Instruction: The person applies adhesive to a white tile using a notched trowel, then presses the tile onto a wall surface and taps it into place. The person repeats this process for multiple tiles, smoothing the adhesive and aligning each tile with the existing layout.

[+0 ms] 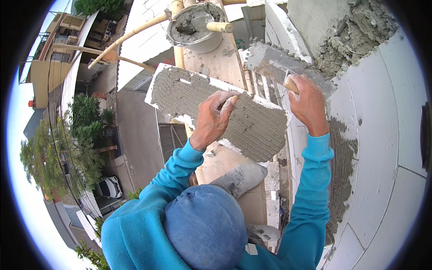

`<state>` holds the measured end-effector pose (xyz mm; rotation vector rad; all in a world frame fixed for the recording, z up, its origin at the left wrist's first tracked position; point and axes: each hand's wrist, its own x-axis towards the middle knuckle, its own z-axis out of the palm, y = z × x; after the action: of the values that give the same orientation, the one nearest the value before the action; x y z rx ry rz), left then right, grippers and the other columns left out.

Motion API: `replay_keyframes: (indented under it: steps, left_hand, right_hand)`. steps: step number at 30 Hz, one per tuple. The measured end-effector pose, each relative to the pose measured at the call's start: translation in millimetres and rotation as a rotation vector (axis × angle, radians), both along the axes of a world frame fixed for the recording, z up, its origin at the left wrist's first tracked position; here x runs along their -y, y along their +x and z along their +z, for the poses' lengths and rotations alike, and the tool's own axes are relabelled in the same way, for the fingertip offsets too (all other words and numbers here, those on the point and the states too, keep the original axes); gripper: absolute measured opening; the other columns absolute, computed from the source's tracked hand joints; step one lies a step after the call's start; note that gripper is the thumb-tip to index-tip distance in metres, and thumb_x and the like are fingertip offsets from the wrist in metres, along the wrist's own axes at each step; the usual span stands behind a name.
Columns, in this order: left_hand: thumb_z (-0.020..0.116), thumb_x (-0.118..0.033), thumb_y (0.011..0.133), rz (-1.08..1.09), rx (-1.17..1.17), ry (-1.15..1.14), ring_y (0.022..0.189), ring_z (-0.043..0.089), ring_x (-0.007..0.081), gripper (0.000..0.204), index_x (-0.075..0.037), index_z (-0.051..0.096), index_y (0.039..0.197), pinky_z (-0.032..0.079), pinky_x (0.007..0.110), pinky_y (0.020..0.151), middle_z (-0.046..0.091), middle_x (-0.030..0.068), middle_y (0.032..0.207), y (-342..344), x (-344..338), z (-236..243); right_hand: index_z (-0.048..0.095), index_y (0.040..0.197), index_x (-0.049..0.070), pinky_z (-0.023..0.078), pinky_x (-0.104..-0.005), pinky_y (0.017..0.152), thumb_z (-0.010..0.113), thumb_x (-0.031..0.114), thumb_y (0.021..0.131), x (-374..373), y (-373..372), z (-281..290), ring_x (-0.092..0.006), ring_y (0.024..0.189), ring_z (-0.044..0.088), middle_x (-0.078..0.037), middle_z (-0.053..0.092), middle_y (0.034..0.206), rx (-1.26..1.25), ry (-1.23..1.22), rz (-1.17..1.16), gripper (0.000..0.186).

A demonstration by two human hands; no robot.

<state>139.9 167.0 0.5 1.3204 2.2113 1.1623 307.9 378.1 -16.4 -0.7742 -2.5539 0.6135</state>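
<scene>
My left hand [213,118] grips a white block [252,130] whose upper face is spread with grey mortar combed into ridges. My right hand [309,104] is closed on the wooden handle of a notched trowel [276,62], its blade smeared with mortar and held just above the block's far end. Both arms wear blue sleeves. The block is held in the air beside a white block wall [387,135] on the right.
A bucket of mortar [198,27] with a wooden-handled tool in it sits on a plank [222,60] ahead. Bamboo scaffold poles [130,33] run left. Mortar covers the wall's top course [355,31] and a ridged strip [342,153]. Far below are rooftops, trees and a white car [108,186].
</scene>
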Motion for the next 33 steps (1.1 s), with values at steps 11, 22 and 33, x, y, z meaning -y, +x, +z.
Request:
replay_keyframes:
  steps: [11, 22, 33]
  left_hand:
    - [0.061, -0.022, 0.098, 0.17, 0.104, -0.076, 0.08, 0.067, 0.0158, 0.025, -0.003, 0.069, 0.111, 0.053, 0.031, 0.071, 0.068, 0.0103, 0.095, -17, 40, 2]
    - [0.062, -0.019, 0.096, 0.342, 0.029, 0.024, 0.085, 0.065, 0.0218, 0.022, -0.005, 0.068, 0.111, 0.052, 0.033, 0.077, 0.067, 0.0124, 0.099, -64, 25, -5]
    - [0.058, -0.035, 0.098, 0.539, 0.642, 0.332, 0.114, 0.06, 0.0342, 0.081, 0.017, 0.019, 0.146, 0.058, 0.037, 0.088, 0.042, 0.0326, 0.138, -160, -32, -40]
  right_hand:
    - [0.068, 0.102, 0.01, 0.046, -0.0466, 0.086, 0.064, 0.011, 0.082, 27, -213, -79, -0.0286, 0.099, 0.062, -0.009, 0.066, 0.098, 0.067, 0.125, 0.261, 0.021]
    - [0.068, 0.101, 0.007, 0.053, -0.0423, 0.075, 0.061, 0.028, 0.091, -8, -255, -130, -0.0271, 0.08, 0.067, -0.013, 0.069, 0.091, -0.139, -0.059, 0.297, 0.023]
    - [0.067, 0.095, 0.002, 0.057, -0.0395, 0.072, 0.06, 0.044, 0.088, -35, -292, 45, -0.0249, 0.08, 0.07, -0.015, 0.07, 0.094, 0.407, -0.428, 0.083, 0.042]
